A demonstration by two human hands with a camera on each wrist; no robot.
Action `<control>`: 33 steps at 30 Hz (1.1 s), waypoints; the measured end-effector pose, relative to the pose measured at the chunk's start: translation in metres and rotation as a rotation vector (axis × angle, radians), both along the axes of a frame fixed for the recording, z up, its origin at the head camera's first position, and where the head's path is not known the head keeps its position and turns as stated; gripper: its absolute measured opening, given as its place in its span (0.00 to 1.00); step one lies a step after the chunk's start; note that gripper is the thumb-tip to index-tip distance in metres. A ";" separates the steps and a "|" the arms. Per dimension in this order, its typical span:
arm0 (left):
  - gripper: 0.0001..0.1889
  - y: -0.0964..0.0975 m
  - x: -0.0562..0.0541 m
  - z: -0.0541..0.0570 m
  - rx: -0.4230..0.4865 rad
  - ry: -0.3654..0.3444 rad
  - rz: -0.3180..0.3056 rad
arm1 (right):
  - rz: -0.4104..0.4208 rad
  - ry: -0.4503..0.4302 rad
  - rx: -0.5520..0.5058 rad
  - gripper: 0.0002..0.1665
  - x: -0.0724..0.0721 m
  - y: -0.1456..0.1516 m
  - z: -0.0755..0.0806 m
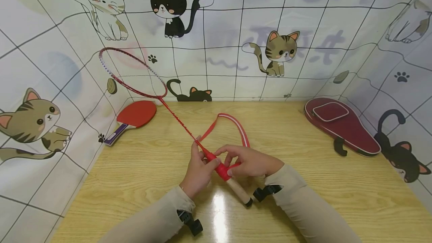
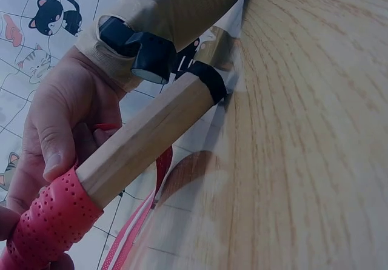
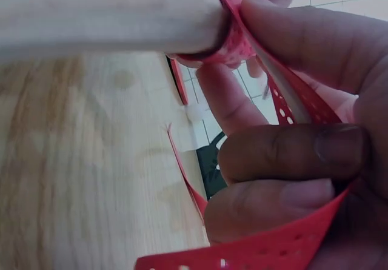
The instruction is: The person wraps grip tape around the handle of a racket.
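A badminton racket (image 1: 175,117) with a red frame and shaft slants across the table, its head up at the left. Near the top of the handle, my left hand (image 1: 197,171) holds it between thumb and fingers. Red perforated grip tape (image 2: 57,215) is wound around the upper handle, while the lower wooden handle (image 2: 145,133) is bare down to a black-banded end. My right hand (image 1: 253,160) pinches the tape at the edge of the winding. In the right wrist view the tape strip (image 3: 260,246) runs through its curled fingers. The loose length (image 1: 236,121) loops over the table behind.
A red table tennis paddle (image 1: 138,113) lies at the back left of the wooden table (image 1: 135,183). At the back right is a dark red paddle case (image 1: 341,123) with a black strap. A cat-patterned sheet (image 1: 222,29) hangs behind and on both sides.
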State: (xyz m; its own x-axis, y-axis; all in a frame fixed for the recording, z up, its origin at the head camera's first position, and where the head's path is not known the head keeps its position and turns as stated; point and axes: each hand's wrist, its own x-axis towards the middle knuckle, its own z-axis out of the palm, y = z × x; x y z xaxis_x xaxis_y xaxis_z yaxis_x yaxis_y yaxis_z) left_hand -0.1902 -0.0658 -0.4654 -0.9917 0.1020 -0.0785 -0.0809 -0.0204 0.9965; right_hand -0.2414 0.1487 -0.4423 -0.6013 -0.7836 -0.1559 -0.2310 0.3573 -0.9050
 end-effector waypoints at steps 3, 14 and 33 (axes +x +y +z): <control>0.49 -0.001 0.000 -0.001 0.007 -0.005 -0.005 | 0.000 -0.012 0.003 0.36 -0.001 0.001 0.000; 0.48 -0.003 0.000 -0.002 0.042 -0.001 -0.011 | 0.042 0.000 -0.013 0.37 -0.002 0.002 -0.002; 0.50 -0.002 0.000 -0.004 -0.056 0.027 0.009 | -0.005 0.030 -0.036 0.38 0.000 -0.003 -0.006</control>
State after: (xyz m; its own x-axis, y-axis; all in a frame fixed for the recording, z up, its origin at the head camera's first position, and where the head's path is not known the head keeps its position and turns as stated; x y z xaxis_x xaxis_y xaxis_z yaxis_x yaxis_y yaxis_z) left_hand -0.1906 -0.0674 -0.4697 -0.9944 0.0890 -0.0566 -0.0537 0.0348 0.9980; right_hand -0.2415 0.1457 -0.4481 -0.6092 -0.7854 -0.1098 -0.2566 0.3262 -0.9098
